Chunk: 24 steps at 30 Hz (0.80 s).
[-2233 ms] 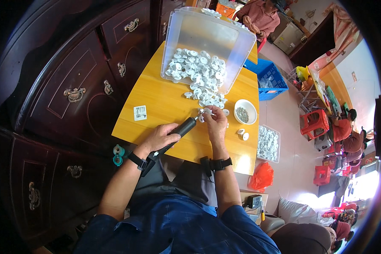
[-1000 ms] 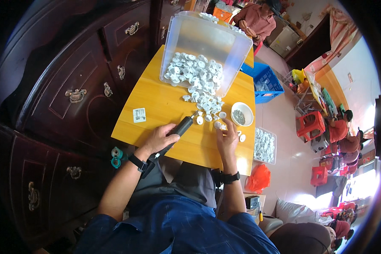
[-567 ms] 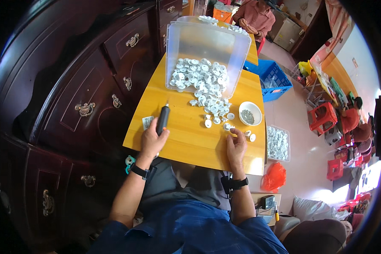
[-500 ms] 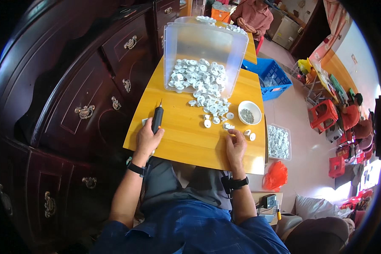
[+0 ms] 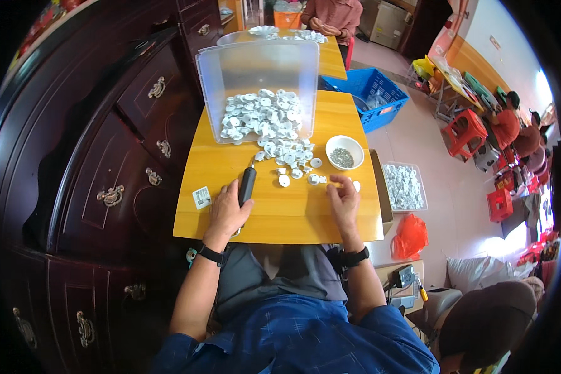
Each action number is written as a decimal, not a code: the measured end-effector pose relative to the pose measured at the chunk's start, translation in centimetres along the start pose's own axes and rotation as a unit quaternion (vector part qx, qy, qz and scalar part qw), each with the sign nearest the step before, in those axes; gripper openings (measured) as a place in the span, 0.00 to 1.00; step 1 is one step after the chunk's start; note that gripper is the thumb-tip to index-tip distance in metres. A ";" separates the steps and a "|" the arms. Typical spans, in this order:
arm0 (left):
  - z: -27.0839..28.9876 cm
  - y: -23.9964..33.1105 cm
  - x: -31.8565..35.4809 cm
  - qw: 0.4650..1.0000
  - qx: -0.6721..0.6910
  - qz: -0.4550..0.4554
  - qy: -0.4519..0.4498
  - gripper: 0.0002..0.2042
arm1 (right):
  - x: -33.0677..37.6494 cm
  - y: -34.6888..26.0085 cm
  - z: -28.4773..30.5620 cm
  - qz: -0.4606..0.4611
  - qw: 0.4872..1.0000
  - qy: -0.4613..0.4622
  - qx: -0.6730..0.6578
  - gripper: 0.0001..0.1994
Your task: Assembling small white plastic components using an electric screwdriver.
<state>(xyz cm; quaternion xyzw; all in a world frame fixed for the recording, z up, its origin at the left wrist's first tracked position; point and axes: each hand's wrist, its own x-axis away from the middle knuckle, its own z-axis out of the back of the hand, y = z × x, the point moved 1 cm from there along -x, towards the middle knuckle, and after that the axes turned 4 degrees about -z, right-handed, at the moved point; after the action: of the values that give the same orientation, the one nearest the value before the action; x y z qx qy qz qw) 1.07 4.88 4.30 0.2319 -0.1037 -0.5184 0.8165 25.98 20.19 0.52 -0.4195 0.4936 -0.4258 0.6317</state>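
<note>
Work looked barely begun when we judged it from the table: our left hand (image 5: 225, 212) was clenched around a black electric screwdriver (image 5: 247, 185), its tip pointing up toward the middle of the frame, while our right hand (image 5: 345, 201) lay loose and released, fingertips just touching a white round part (image 5: 315, 179) near the table's right-hand side. Between the two hands a few more white parts (image 5: 290, 156) lay scattered on the yellow wooden table (image 5: 287, 215), trailing up into the big pile. That pile (image 5: 258, 115) spilled from a clear plastic bin (image 5: 255, 68) tipped on its side at upper centre, still heavily loaded, so most pieces seemed left to handle. Right of the trail stood a small white bowl (image 5: 345, 151) holding dark screws. Lower right, off the table, a clear tray (image 5: 402, 186) held more white parts; whether those were finished ones we could not tell. A blue crate (image 5: 371, 95) sat beyond it on the floor.
</note>
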 end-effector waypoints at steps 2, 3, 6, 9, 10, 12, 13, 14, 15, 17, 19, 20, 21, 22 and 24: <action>0.1 -0.4 0.3 0.998 0.056 -0.016 0.017 0.31 | -1.9 0.1 2.1 0.026 0.999 0.028 0.038 0.10; 0.0 -0.8 0.5 0.997 0.071 -0.018 0.038 0.30 | -2.8 -0.6 2.8 0.029 0.999 0.041 0.018 0.10; -0.6 -2.2 0.7 0.987 0.156 0.010 0.042 0.27 | -5.5 -1.3 5.6 0.055 0.992 0.073 0.086 0.09; -0.5 -2.2 1.6 0.990 0.118 -0.013 0.073 0.26 | -6.8 -0.9 7.4 0.016 0.991 0.066 0.117 0.09; -0.5 -2.4 1.9 0.989 0.105 -0.040 0.100 0.25 | -6.8 -0.8 7.7 0.020 0.988 0.058 0.142 0.08; -1.3 -3.7 2.4 0.984 0.135 -0.045 0.105 0.23 | -6.4 -1.0 8.1 0.023 0.984 0.051 0.167 0.08; -1.6 -4.7 2.8 0.960 0.249 -0.025 0.126 0.21 | -5.8 -1.5 8.0 0.048 0.979 0.055 0.192 0.07; -2.1 -5.9 3.1 0.922 0.359 -0.005 0.145 0.20 | -5.3 -1.7 7.7 0.073 0.971 0.059 0.218 0.07; -2.1 -6.2 3.1 0.897 0.409 0.001 0.169 0.18 | -4.8 -2.0 7.3 0.100 0.967 0.056 0.226 0.06; -2.2 -6.6 3.4 0.888 0.424 0.011 0.178 0.20 | -3.6 -2.4 6.3 0.094 0.968 0.024 0.233 0.06; -2.0 -5.8 3.5 0.882 0.435 0.015 0.182 0.20 | -2.9 -1.9 5.4 0.096 0.965 -0.018 0.243 0.06; -2.2 -5.7 3.4 0.882 0.435 0.013 0.180 0.20 | -2.6 -1.4 4.9 0.095 0.965 -0.016 0.243 0.06; -2.3 -5.9 3.4 0.881 0.437 0.014 0.181 0.19 | -2.4 -1.1 3.9 0.115 0.962 -0.031 0.247 0.07; -2.4 -6.2 3.3 0.880 0.439 0.015 0.181 0.18 | -2.1 -1.5 2.8 0.134 0.957 -0.047 0.252 0.08; -2.7 -6.5 3.1 0.880 0.438 0.007 0.182 0.18 | -2.1 -1.5 1.4 0.104 0.948 -0.065 0.295 0.10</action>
<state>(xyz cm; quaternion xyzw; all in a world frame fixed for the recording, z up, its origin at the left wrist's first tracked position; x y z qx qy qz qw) -1.67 0.55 -1.44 0.6556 -0.1716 -0.3625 0.6398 26.85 21.95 2.75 -0.1870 0.3449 -0.4563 0.7987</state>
